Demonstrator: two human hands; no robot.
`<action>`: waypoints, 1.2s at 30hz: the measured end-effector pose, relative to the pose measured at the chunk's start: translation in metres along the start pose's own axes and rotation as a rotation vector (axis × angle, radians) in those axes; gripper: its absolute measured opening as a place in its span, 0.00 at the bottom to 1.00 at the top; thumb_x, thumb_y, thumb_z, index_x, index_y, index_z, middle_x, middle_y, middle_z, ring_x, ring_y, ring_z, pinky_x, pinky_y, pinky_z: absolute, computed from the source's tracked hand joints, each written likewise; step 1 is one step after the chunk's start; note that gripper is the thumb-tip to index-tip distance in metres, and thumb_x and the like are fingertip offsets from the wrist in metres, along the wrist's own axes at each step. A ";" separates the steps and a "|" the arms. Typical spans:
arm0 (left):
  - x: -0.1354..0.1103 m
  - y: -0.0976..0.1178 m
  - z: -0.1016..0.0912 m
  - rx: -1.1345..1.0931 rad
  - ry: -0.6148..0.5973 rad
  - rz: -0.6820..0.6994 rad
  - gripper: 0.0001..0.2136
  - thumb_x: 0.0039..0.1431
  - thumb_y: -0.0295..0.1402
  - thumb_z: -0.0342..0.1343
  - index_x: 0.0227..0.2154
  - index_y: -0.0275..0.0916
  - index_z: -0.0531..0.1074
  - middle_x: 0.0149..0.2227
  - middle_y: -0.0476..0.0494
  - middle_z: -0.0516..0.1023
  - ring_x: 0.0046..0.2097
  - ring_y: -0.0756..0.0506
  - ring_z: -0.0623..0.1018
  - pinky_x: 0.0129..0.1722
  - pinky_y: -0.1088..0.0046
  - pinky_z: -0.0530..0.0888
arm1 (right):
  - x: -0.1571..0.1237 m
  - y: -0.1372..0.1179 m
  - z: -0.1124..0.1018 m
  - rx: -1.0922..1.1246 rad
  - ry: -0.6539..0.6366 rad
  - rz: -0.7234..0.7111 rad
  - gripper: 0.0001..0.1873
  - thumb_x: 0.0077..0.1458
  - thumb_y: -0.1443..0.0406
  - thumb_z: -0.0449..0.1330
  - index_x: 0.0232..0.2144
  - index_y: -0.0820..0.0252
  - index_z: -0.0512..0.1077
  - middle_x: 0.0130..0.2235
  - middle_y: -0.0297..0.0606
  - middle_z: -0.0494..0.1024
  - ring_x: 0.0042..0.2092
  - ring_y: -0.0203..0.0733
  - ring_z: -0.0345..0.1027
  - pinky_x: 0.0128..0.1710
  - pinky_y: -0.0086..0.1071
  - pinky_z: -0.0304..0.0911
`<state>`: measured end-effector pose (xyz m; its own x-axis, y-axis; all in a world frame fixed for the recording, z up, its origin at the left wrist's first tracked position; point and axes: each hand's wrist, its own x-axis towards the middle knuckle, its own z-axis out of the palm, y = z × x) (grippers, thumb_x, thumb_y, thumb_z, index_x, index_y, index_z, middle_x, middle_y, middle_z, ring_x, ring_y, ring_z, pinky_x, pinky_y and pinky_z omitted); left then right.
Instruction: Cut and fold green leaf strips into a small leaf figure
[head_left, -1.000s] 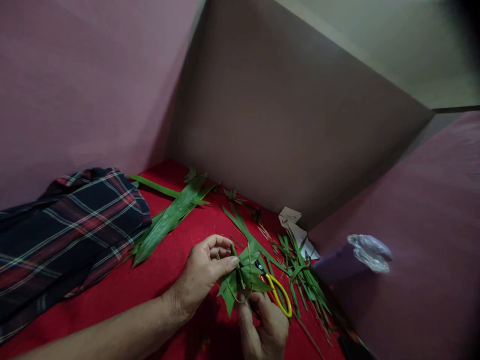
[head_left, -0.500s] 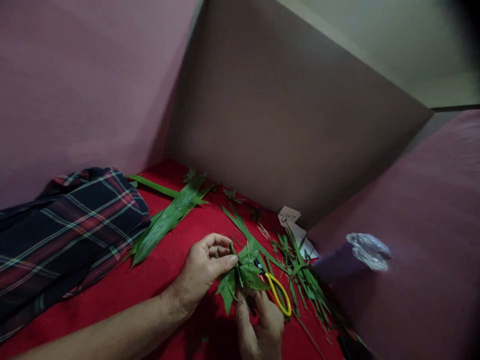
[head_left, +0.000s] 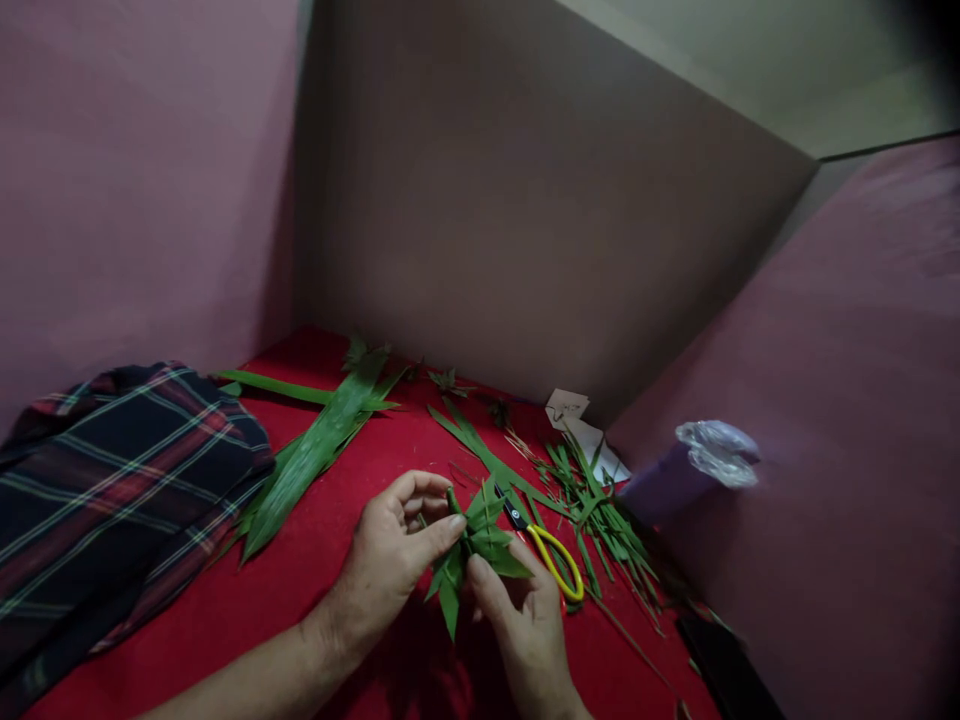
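A star-shaped leaf piece [head_left: 487,540], built of pointed, glossy green blades with a short rolled stalk at its upper left, is held in front of the person, above a matte red covering [head_left: 322,560]. Its left side is pinched by the left hand [head_left: 386,565], the thumb laid flat on it and the fingers curled behind. Its lower middle is pinched by the right hand [head_left: 525,620] with the thumb; the fingers are partly hidden by the leaves.

With the leaf piece taken as the centre of the dial, scissors [head_left: 555,563] with a smooth yellow loop handle and dark blades are seen just beside it at three o'clock. Farther out in that direction, thin green strips [head_left: 611,535] are heaped in a loose tangle. At ten o'clock, long, ribbed, tapering leaves [head_left: 315,455] are laid across one another. A soft, creased plaid cloth [head_left: 142,480], dark with red bands and pale lines, is spread at nine o'clock. Small jagged sprigs [head_left: 448,381] are scattered near twelve, and flat pale papers [head_left: 568,404] are placed between one and two. A purple bundle [head_left: 660,488], topped with crinkled clear plastic, is seen between two and three.
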<state>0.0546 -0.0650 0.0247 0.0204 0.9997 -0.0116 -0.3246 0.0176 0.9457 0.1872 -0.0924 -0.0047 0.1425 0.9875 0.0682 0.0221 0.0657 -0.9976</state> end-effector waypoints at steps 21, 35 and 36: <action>0.002 0.001 0.000 0.000 0.000 -0.070 0.13 0.42 0.30 0.62 0.32 0.37 0.67 0.27 0.49 0.72 0.30 0.51 0.71 0.29 0.77 0.68 | 0.002 -0.003 -0.001 0.076 -0.173 -0.082 0.08 0.52 0.62 0.58 0.35 0.60 0.70 0.28 0.34 0.73 0.31 0.38 0.68 0.32 0.29 0.64; 0.005 0.005 -0.002 0.010 0.047 -0.039 0.14 0.44 0.32 0.61 0.35 0.36 0.66 0.28 0.49 0.72 0.29 0.51 0.72 0.31 0.75 0.69 | 0.003 -0.002 -0.005 0.036 -0.133 -0.119 0.22 0.56 0.52 0.48 0.24 0.62 0.69 0.23 0.33 0.68 0.23 0.33 0.57 0.21 0.25 0.55; 0.006 0.006 -0.003 0.005 0.054 -0.039 0.15 0.44 0.32 0.62 0.34 0.36 0.66 0.27 0.50 0.72 0.29 0.51 0.72 0.30 0.75 0.69 | 0.003 -0.001 -0.005 0.046 -0.125 -0.100 0.22 0.56 0.52 0.49 0.23 0.62 0.68 0.22 0.33 0.66 0.22 0.32 0.56 0.20 0.25 0.54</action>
<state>0.0503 -0.0591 0.0290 -0.0186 0.9977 -0.0658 -0.3197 0.0565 0.9458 0.1922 -0.0899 -0.0032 0.0179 0.9856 0.1678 -0.0156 0.1681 -0.9856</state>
